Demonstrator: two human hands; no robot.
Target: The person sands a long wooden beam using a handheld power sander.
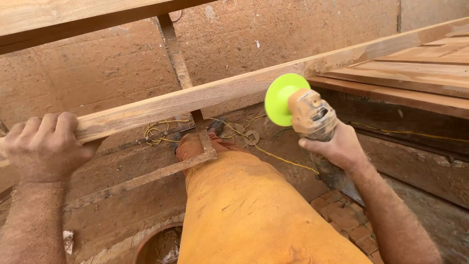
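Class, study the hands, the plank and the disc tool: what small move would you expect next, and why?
Probably the right hand tips the grinder forward so its green disc meets the long plank. The disc sits just off the plank's near edge, apparently not touching, while the left hand already grips the plank's end, steadying it.

Plank (234, 88) ends (both) out of frame

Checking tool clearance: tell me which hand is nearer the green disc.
Right. The right hand grips the grinder just behind the green disc; the left hand holds the plank far off.
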